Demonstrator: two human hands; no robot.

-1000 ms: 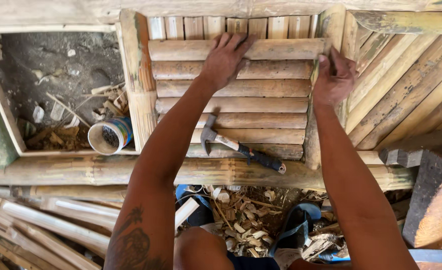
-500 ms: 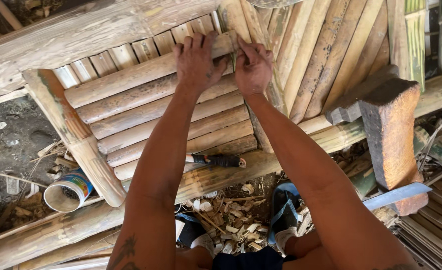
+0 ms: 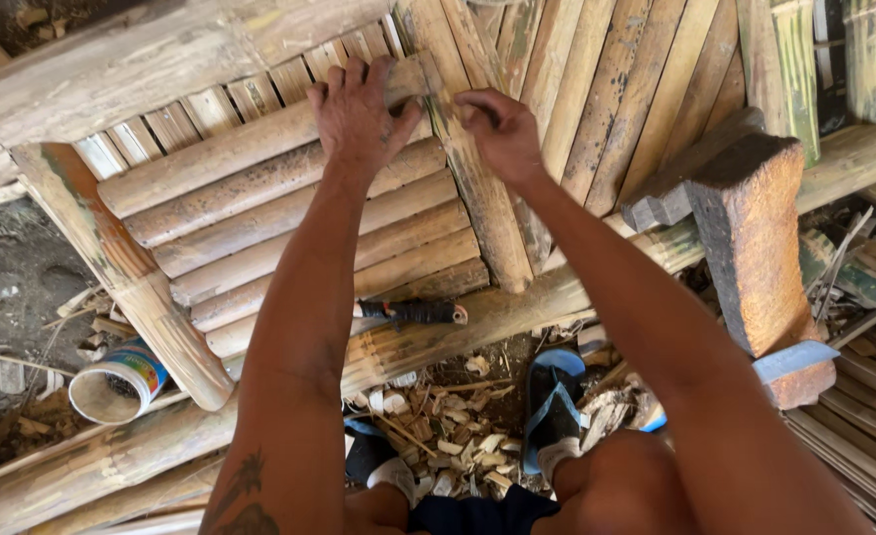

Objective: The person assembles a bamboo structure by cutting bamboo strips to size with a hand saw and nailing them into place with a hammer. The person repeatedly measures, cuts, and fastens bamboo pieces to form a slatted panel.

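The left hand (image 3: 359,114) presses flat, fingers spread, on the top bamboo slat (image 3: 250,144). The right hand (image 3: 502,129) pinches something too small to tell at the upright bamboo post (image 3: 477,188). Judged: fixing this slat; next calls for the hammer (image 3: 413,313).

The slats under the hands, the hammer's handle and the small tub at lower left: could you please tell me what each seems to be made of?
Slats: split bamboo, raw and dusty, rounded backs with node rings.
Hammer handle: probably rubber or plastic grip, matte black with a red end.
Tub: likely plastic, white inside, glossy coloured label.
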